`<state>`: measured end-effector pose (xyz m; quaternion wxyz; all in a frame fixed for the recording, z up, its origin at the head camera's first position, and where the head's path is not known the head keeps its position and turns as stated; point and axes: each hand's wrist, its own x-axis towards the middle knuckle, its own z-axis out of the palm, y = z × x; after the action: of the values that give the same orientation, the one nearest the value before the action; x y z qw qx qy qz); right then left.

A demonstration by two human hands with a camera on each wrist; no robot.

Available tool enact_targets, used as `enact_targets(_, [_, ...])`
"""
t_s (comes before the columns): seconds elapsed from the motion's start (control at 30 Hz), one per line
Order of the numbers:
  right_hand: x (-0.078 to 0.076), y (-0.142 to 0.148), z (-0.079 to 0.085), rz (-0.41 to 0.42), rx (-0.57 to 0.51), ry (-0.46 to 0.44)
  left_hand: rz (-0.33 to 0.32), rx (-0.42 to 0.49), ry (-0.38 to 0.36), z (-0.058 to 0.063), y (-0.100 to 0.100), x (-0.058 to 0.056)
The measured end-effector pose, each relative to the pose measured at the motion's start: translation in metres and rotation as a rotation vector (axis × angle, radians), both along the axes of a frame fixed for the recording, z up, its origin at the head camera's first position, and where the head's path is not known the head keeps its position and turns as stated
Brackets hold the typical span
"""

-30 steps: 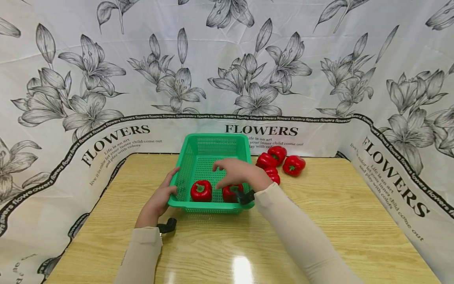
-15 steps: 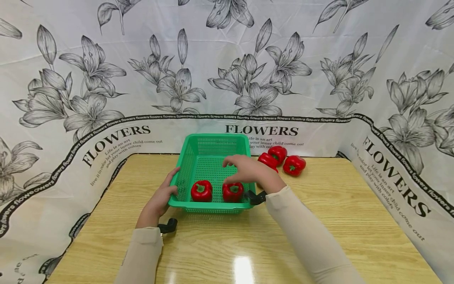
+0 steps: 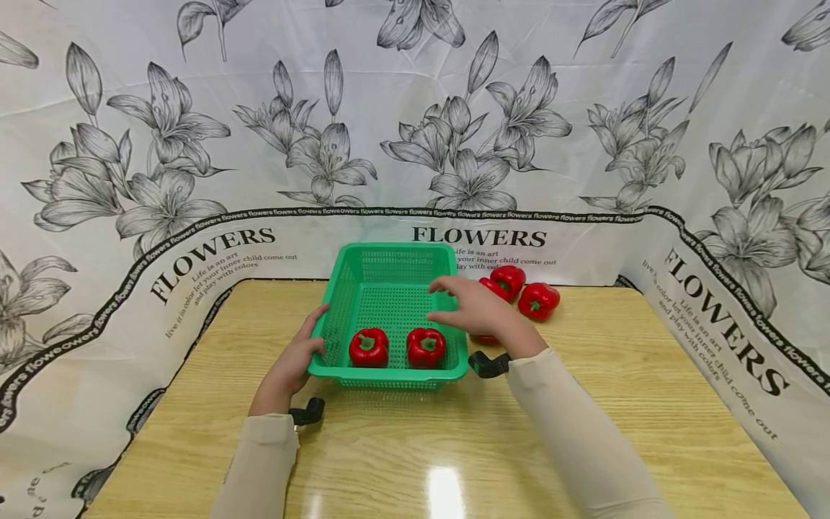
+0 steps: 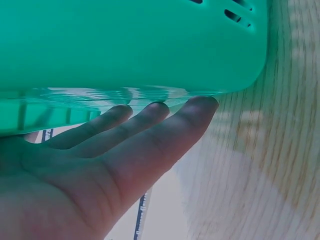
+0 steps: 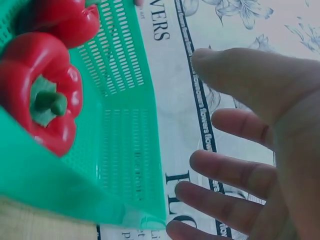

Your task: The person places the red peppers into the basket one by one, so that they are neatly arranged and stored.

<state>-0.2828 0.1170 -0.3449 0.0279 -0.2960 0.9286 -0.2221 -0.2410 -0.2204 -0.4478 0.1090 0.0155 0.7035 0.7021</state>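
A green plastic basket (image 3: 389, 375) stands on the table with two red bell peppers (image 3: 369, 348) at its near side. My left hand (image 3: 295, 364) holds the basket by its left side, thumb at the rim and fingers against the outer wall. In the left wrist view, the fingertips (image 4: 159, 111) meet that wall from outside. My right hand (image 3: 476, 310) holds nothing. It is over the basket's right rim, thumb and fingers spread apart. The right wrist view shows a bell pepper (image 5: 67, 75) inside the basket, stem up, apart from this hand.
Beyond the right hand, several more red bell peppers (image 3: 538, 301) lie on the wooden table (image 3: 622, 375), partly hidden by the hand. A white floral cloth (image 3: 545, 180) hangs behind and along both sides.
My right hand has moved rightward from over the basket's inside to its right rim, uncovering the right-hand pepper in the basket. The left hand and basket stay in place.
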Motion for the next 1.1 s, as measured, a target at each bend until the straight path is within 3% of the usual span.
enact_targets(0.33, [-0.001, 0.022, -0.002, -0.066, -0.100, -0.043, 0.007, 0.003, -0.008, 0.000, 0.000, 0.000])
enact_targets(0.6, [-0.010, 0.042, -0.020, -0.136, -0.188, -0.049, -0.002, 0.011, -0.010, 0.005, 0.000, 0.002])
enact_targets(1.1, [-0.017, 0.067, -0.043, -0.276, -0.148, -0.071, -0.003, 0.005, -0.020, 0.004, 0.001, 0.003])
